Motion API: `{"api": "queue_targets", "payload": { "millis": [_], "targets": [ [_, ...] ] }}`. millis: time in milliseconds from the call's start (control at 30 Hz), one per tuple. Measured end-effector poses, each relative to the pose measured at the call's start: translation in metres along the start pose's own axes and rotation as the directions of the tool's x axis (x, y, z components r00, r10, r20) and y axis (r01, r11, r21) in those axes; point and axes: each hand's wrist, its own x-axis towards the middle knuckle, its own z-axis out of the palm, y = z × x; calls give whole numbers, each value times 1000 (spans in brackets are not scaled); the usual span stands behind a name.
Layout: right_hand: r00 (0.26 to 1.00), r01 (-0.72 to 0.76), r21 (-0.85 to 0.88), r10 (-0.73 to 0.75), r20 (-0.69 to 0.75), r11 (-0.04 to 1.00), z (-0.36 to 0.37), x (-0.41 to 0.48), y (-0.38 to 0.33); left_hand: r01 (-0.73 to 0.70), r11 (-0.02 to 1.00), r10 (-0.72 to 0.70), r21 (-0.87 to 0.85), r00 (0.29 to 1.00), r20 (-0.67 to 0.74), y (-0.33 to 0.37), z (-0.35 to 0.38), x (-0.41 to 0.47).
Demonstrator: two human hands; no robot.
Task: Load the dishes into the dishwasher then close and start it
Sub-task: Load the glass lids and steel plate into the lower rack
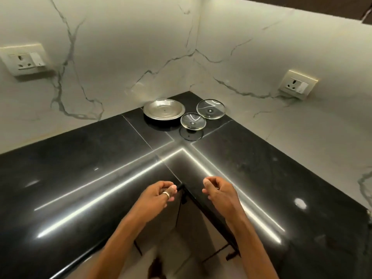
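A steel plate (pixel 164 109) lies in the far corner of the black countertop (pixel 84 168). Beside it on the right lie two round glass lids, the smaller one (pixel 192 121) nearer me and the larger one (pixel 210 108) farther back. My left hand (pixel 156 196), with a ring on one finger, hovers over the counter's inner corner with fingers loosely curled and nothing in them. My right hand (pixel 220 193) hangs the same way a little to the right, also holding nothing. Both hands are well short of the dishes. No dishwasher is in view.
Marble-patterned walls meet behind the dishes. One wall socket (pixel 25 59) sits at the left, another (pixel 298 84) at the right. Cabinet fronts and a light floor (pixel 181 258) show below the counter's inner corner. Strip-light reflections cross the glossy counter.
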Motion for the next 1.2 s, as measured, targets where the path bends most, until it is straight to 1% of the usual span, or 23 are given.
{"api": "queue_targets", "payload": {
  "millis": [133,300,400,467,600,667,733,800,933,1067,1200],
  "targets": [
    [997,-35,-5,34,-62,999,-7,66,-2,14,1000,-15,10,1000,17,23,-3,79],
    [983,-129,62,135,-123,990,-9,160,-16,34,999,-34,7,997,71,41,-9,180],
    [969,-172,141,193,-153,975,-14,220,-22,104,995,-103,-9,991,82,49,-7,234],
    [958,-202,155,228,-173,967,-17,263,-20,159,986,-156,-39,984,81,57,-2,268],
    [928,-287,210,326,-180,934,-16,342,-12,255,951,-255,-175,967,21,71,7,323],
    [919,-310,244,356,-171,919,-13,375,-9,283,917,-294,-280,956,5,76,12,347],
    [915,-316,254,364,-172,914,-11,403,-6,320,876,-326,-362,944,45,79,18,365],
    [910,-316,281,373,-180,906,-7,430,-4,336,854,-339,-398,938,65,82,25,380],
    [881,-315,359,411,-234,879,1,474,2,346,813,-379,-468,925,25,85,36,408],
    [846,-337,461,479,-235,821,4,507,12,318,778,-402,-542,915,-39,83,41,431],
    [849,-313,614,503,-161,724,5,538,17,284,765,-398,-577,914,-78,75,44,451]
  ]
}}
